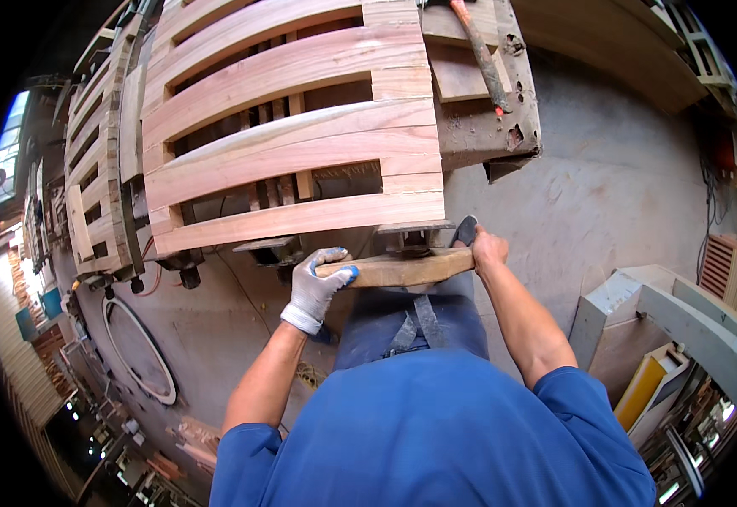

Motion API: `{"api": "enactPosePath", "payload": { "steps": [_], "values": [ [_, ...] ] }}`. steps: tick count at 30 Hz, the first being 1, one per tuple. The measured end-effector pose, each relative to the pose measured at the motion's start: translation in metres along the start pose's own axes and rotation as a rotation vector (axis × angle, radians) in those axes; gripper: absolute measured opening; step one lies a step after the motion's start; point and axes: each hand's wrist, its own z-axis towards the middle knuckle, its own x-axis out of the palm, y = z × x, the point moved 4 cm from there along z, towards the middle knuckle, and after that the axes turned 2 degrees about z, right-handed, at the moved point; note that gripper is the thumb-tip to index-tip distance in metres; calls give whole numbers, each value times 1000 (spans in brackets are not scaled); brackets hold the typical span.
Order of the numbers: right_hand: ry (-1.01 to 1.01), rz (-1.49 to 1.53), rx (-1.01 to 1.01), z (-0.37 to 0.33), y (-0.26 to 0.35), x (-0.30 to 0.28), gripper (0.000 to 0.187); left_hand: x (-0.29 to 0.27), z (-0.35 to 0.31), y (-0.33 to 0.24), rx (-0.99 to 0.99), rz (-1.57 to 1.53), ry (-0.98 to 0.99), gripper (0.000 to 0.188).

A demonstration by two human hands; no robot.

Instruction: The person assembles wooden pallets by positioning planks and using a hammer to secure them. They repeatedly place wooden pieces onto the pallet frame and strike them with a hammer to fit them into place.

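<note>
In front of my waist a thick, worn wooden block lies crosswise. My left hand, in a whitish glove with blue fingertips, is closed on the block's left end. At its other end is my bare right hand, fingers curled. A dark round-ended piece sticks out from those fingers; its kind is unclear, and whether this hand also grips the block is hidden. Just beyond the block a slatted wooden frame of pale pinkish boards rests on metal supports.
An orange-handled tool lies on wood pieces atop a worn support at the frame's right. Another slatted frame stands left. A pale ring or hoop is on the floor at left. Grey machinery and a yellow panel stand right.
</note>
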Motion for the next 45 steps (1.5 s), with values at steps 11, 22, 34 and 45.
{"api": "enactPosePath", "payload": {
  "steps": [11,22,34,45],
  "values": [
    [206,553,134,40,-34,95,15,40,-37,-82,-137,176,-236,35],
    [718,619,159,14,12,156,19,110,-74,-125,46,485,-469,38],
    [573,804,476,-11,11,131,43,76,-45,-138,18,-47,277,64],
    [1126,989,582,-71,54,142,41,81,-35,-142,-24,130,367,37]
  ]
}}
